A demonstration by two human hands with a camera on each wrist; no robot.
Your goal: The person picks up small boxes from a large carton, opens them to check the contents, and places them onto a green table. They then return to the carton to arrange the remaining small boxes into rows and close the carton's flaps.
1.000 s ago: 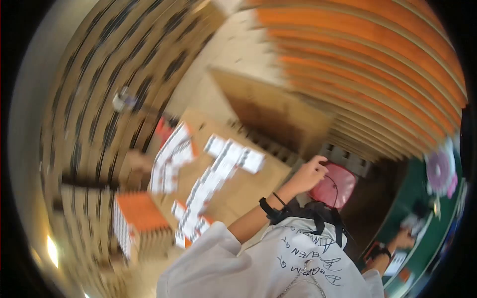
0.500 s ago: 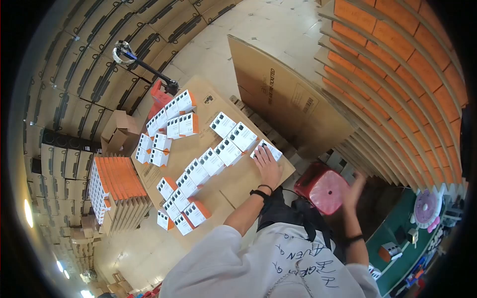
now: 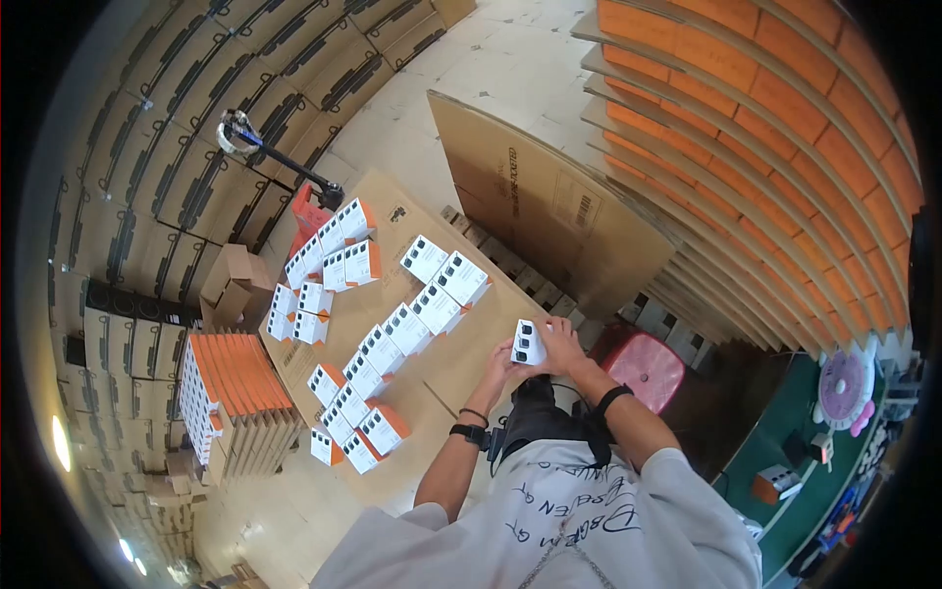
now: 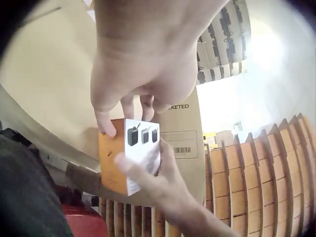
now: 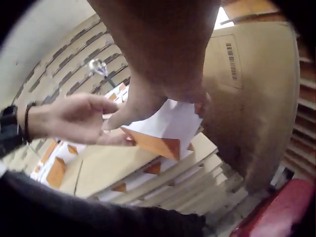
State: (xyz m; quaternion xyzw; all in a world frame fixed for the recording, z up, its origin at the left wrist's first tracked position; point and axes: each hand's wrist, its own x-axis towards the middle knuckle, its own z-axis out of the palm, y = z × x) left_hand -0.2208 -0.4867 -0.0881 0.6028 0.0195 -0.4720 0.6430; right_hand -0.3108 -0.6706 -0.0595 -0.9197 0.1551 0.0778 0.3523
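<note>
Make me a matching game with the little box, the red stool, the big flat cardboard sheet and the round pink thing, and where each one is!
Things:
1. small white and orange box
2. red stool
3. big flat cardboard sheet
4. round pink thing

Places:
A. leaning up behind the work table
B. on the green surface at the far right
C. held between both hands
D. on the floor right next to the person

Pairs: 1-C, 2-D, 3-A, 4-B. The left hand and the right hand both grip the box.
</note>
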